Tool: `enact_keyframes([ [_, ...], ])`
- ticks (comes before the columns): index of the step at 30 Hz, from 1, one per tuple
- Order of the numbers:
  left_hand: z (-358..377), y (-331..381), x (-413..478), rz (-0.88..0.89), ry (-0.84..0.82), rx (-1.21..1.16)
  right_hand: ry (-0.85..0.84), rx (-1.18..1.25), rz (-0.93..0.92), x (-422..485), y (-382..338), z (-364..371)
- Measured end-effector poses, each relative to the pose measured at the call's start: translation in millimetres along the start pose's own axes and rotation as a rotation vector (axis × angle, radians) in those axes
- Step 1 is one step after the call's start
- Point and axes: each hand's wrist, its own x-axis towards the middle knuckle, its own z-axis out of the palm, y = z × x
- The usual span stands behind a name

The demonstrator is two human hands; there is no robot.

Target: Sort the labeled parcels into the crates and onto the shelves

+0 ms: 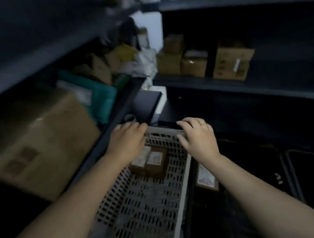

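A: Where are the hands?
B: Both are at the far end of the white crate [144, 210]. The left hand [127, 140] is on the far left corner. Its fingers bend over the rim and hold it.
A: And the other one?
B: The right hand [199, 138] is on the far right corner. Its fingers lie on top of the rim and the thumb is on the inside, so it grips the rim too. There is a ring [202, 123] on one finger.
A: Where are the parcels?
B: Two small brown ones sit in the white crate, at the far end, just below the hands. The left parcel [139, 160] and the right parcel [156, 162] touch, side by side. Each has a pale label on top. The words are too blurry to read.
A: Any more?
B: Yes. A third parcel [206, 178] lies in a black crate [239, 197] just beside the white one, on the right. It has a label too.
A: What is around them?
B: Dark shelves. The left shelf [130, 94] holds a big box [38, 143], a green bag [102, 100] and more packs behind it. The right shelf [253, 88] holds brown boxes [230, 62] near each other. One small box sits on top of another.
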Motion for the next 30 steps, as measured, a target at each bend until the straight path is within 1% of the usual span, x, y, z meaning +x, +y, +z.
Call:
enact_keyframes([
  [4, -127.2, -22.9, -76.7, -0.125, 0.169, 0.129, 0.157, 0.123, -0.252, 7.3, -88.2, -78.2],
  [9, -265.7, -55.7, -192.3, -0.316, 0.183, 0.383, 0.290, 0.329, -0.593, 5.5, -231.4, -151.3],
  [13, -353.7, -73.5, -296.7, -0.508, 0.216, 0.577, 0.349, 0.473, -0.814, -20.6, -359.7, -197.6],
  [17, -419.0, -72.4, -423.0, -0.688, 0.159, 0.695, 0.357, 0.594, -1.000, -79.1, -480.3, -227.6],
  [21, -472.4, -63.8, -558.9, -0.849, 0.081, 0.805, 0.309, 0.716, -1.205, -159.6, -587.2, -250.7],
  [23, -500.8, -59.3, -623.6, -0.926, 0.051, 0.845, 0.264, 0.758, -1.262, -202.5, -635.5, -262.1],
  [26, -540.8, -49.8, -711.0, -1.020, -0.002, 0.890, 0.245, 0.798, -1.325, -260.3, -699.1, -281.2],
  [30, -582.4, -40.8, -801.2, -1.145, -0.018, 0.924, 0.186, 0.829, -1.385, -320.4, -768.1, -307.9],
])
